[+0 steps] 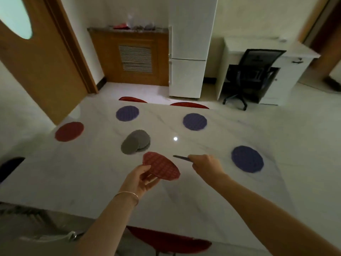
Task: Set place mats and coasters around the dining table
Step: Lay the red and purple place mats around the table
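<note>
Hands of the person are both raised over the near half of the white marble table (pixel 77 174). The left hand (pixel 142 179), with a thin bracelet (pixel 129 195) on the wrist, holds a round red mat (pixel 162 166) by its near edge: the thumb lies on top and the fingers are curled under it, and the mat is tilted above the table surface. The right hand (pixel 205 163) pinches a thin dark mat (pixel 181 158), which is seen from its edge and points to the left; its fingers are closed together on it. Just behind the red mat a small pile of grey mats (pixel 135 142) lies on the table, overlapping each other. Three purple mats already lie flat: one at the far left (pixel 127 113), one at the far right (pixel 195 121) and one on the right side (pixel 247 158), near the right hand. Another red mat (pixel 69 131) lies near the left edge of the table. Red chair seats (pixel 189 104) show at the far edge, and one more (pixel 169 241) is at the near edge under the arms. Behind the table stand a white fridge (pixel 188 52), a wooden cabinet (pixel 132 56) and a black office chair (pixel 247 76) at a white desk (pixel 295 58).
</note>
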### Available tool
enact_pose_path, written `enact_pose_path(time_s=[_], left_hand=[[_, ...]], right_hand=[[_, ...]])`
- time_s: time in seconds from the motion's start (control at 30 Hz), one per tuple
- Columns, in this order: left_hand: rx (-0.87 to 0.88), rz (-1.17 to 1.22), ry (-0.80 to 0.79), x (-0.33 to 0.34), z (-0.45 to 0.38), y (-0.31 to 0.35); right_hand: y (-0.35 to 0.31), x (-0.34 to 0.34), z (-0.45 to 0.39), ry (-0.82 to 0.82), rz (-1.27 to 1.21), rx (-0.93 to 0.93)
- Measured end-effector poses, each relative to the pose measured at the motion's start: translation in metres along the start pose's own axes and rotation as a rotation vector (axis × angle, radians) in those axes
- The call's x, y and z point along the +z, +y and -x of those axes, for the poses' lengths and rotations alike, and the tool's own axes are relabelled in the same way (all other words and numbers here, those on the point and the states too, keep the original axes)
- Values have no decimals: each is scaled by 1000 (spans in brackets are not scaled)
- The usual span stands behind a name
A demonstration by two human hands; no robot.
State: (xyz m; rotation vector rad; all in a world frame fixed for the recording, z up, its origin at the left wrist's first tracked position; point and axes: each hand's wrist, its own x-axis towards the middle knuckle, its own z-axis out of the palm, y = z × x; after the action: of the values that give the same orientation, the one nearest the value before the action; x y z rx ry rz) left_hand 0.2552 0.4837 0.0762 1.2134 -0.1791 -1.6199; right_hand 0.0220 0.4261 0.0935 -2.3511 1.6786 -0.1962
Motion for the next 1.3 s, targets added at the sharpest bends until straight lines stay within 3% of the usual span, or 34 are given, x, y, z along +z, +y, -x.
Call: enact_pose_path(time_s=[0.23, 0.4, 0.8, 1.07, 1.17, 1.3], left_hand=[[-64, 36, -3, -36, -19, 9], [-97, -17, 1, -35, -16, -9], [-119, -86, -40, -28, 1, -35], [-140, -103, -20, -44, 7, -50], [-139, -101, -15, -48, 9, -52], [-136, -80, -18, -42, 10, -45]], right_hand=[[-4, 40, 46, 151, 181, -102], [-2, 94, 74, -169, 189, -17], [-14, 125, 116, -198, 122, 36], [-10, 155, 136, -322, 113, 21], [-8, 152, 137, -288, 52, 48], [-7, 120, 116, -78, -158, 170]])
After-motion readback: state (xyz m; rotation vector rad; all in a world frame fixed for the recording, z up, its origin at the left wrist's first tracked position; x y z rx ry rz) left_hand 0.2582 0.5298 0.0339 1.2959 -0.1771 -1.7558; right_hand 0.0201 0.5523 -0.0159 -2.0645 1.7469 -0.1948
